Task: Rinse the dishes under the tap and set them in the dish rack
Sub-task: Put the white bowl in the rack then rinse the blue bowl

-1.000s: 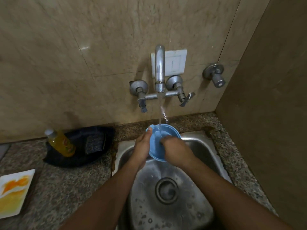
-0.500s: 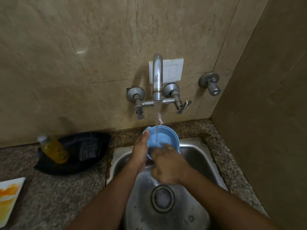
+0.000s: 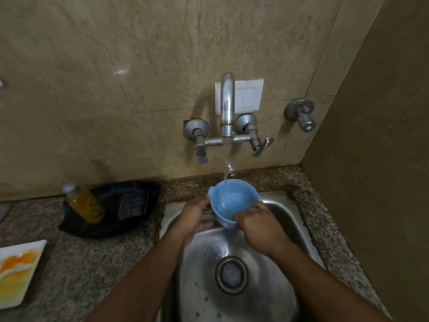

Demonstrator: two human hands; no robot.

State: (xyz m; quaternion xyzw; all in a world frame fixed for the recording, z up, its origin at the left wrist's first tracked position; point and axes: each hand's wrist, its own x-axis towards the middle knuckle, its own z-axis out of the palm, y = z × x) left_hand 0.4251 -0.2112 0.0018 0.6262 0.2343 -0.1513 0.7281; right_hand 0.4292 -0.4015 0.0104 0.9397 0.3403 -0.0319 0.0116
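A small blue plastic bowl [image 3: 234,201] is held over the back of the steel sink [image 3: 278,219], right under the running tap [image 3: 227,108]. Water streams into the bowl and pools inside it. My left hand [image 3: 193,219] holds the bowl's left side, with the thumb near the rim. My right hand [image 3: 257,221] grips the near right rim, fingers curled over the edge. The bowl's underside is hidden. No dish rack is in view.
A yellow soap bottle [image 3: 84,203] and a scrub pad [image 3: 131,205] lie in a black tray [image 3: 109,226] left of the sink on the granite counter [image 3: 92,263]. A white and orange plate [image 3: 16,273] sits at the far left. A wall closes the right side.
My right hand has come out of the bowl and shifted to its near right rim. The bowl now faces more upward and fills with water.
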